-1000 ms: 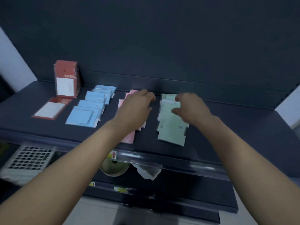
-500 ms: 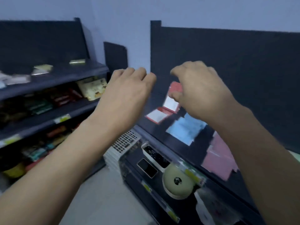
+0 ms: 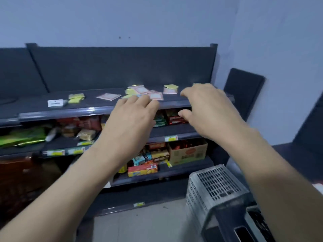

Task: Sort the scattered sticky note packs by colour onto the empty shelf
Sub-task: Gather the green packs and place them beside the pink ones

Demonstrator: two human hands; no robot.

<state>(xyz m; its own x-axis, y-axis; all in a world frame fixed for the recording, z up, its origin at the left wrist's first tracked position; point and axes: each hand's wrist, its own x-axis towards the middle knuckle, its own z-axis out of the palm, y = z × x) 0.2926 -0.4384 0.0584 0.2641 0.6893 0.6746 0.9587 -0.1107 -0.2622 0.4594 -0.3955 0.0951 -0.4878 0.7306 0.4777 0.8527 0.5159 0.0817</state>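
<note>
Sticky note packs lie scattered on the top shelf (image 3: pixel 87 109) of a dark rack. Yellow packs (image 3: pixel 76 98) sit left of centre, a pink-edged pack (image 3: pixel 108 96) lies in the middle, and a mixed heap of pink and yellow packs (image 3: pixel 141 91) lies further right, with a yellow pack on a pink one (image 3: pixel 171 88) beyond. My left hand (image 3: pixel 130 117) reaches toward the heap, fingers spread, holding nothing. My right hand (image 3: pixel 208 109) hovers at the shelf's right front edge, fingers curled apart and empty.
A white labelled box (image 3: pixel 55 103) lies on the shelf's left part. Lower shelves hold snack boxes (image 3: pixel 142 169) and a cardboard carton (image 3: pixel 188 151). A grey plastic crate (image 3: pixel 216 187) stands on the floor at lower right. A dark loose panel (image 3: pixel 243 91) leans against the wall.
The view has swung left from the shelf with sorted blue, pink and green packs to this rack. Both empty hands now reach toward the scattered packs on its top shelf.
</note>
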